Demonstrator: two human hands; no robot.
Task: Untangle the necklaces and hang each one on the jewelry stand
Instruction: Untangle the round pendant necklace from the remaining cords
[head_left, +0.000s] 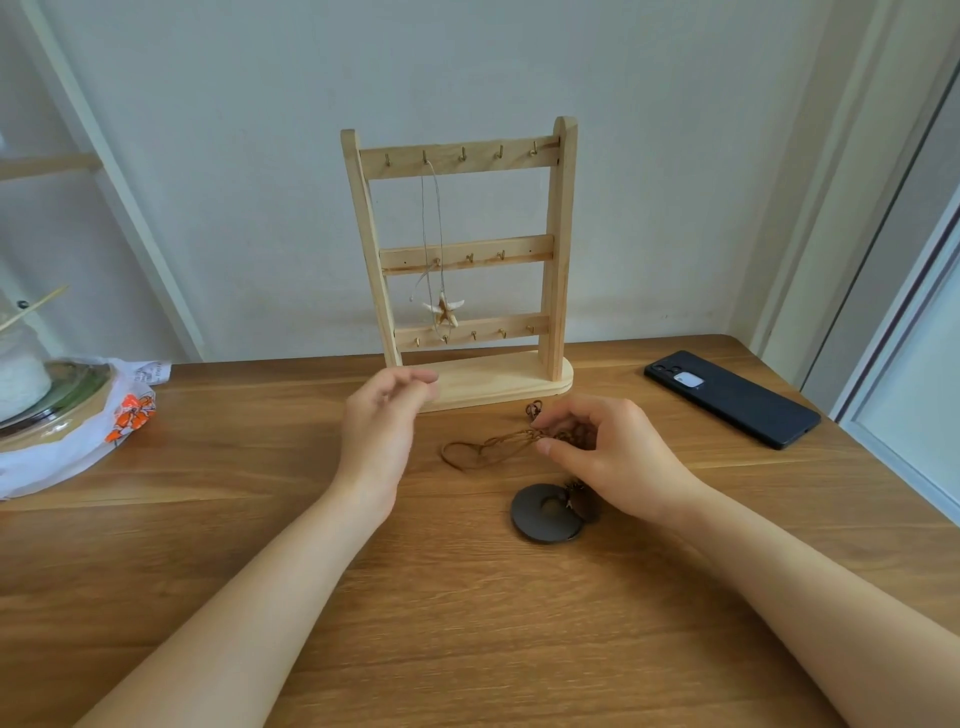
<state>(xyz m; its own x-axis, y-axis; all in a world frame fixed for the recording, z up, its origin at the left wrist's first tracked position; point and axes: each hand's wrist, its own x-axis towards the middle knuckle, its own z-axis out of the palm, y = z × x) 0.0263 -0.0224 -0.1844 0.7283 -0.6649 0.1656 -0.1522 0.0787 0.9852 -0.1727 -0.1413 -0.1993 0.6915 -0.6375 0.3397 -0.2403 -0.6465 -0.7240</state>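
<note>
Brown cord necklace, tangled, on the table centre-right of frame, dark disc pendant just below. Right hand pinches the tangle; left hand hovers apart, loosely curled, apparently empty. Risk: one-handed pulling could tighten the knot and drag the pendant.

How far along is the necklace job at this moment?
Done: the starfish necklace hangs from a top-rail hook on the stand. In hand: the right hand pinches the tangled brown cord on the table; the blurred left hand seems empty. Left: freeing that cord, seemingly tied to the dark disc, and hanging it.
</note>
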